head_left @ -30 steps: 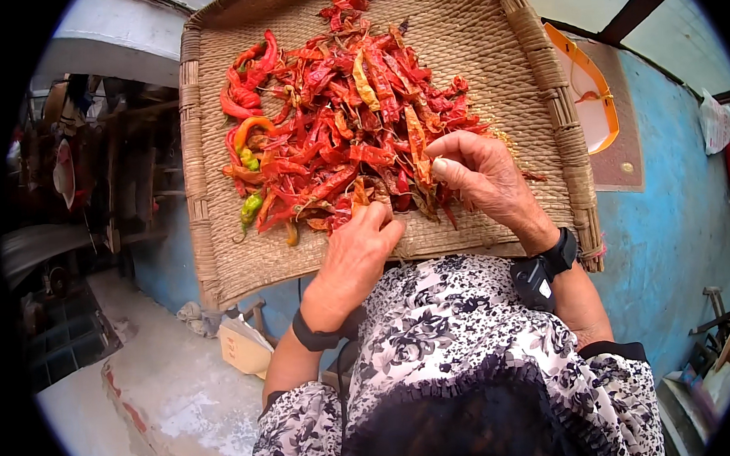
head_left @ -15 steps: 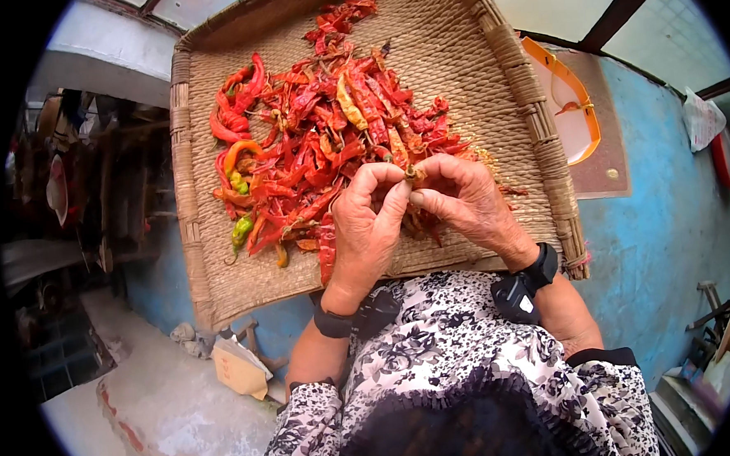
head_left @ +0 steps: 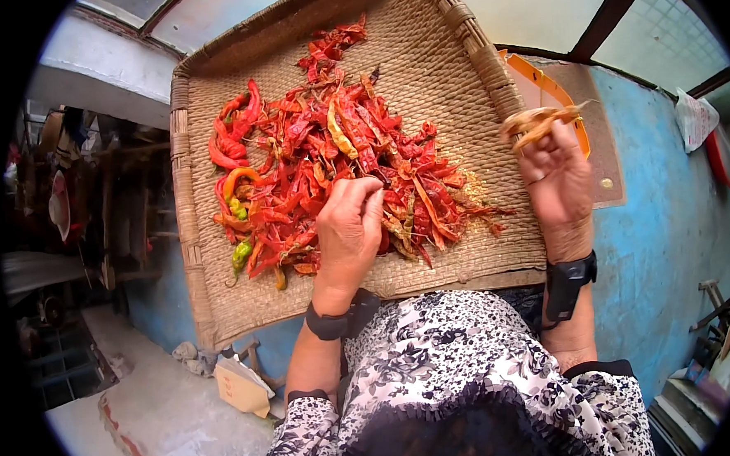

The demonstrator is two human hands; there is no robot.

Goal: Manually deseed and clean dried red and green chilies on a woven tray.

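A heap of dried red chili peppers point(head_left: 304, 161) lies in a square woven tray point(head_left: 181, 155) in front of me. A few yellow and green peppers sit among them, mostly at the left side. My left hand point(head_left: 349, 233) is over the near part of the heap, its thumb and fingers pinched together; whatever is between them is hidden. At the tray's right rim, my right hand point(head_left: 558, 189) is raised, palm up. Its fingertips grip a pale orange dried chili pepper point(head_left: 539, 124), slightly blurred, beside an orange-edged box.
The orange-edged white box point(head_left: 585, 138) stands right of the tray on a brown board point(head_left: 605, 153). Loose pale seeds point(head_left: 479, 191) lie at the heap's right. A paper-covered bundle point(head_left: 243, 386) is on the floor at lower left. A white plastic bag point(head_left: 695, 120) hangs at far right.
My hands were together over the heap, fingertips meeting on a small piece. Now they are apart: the right has moved right to the box with a chili pepper, the left slightly left.
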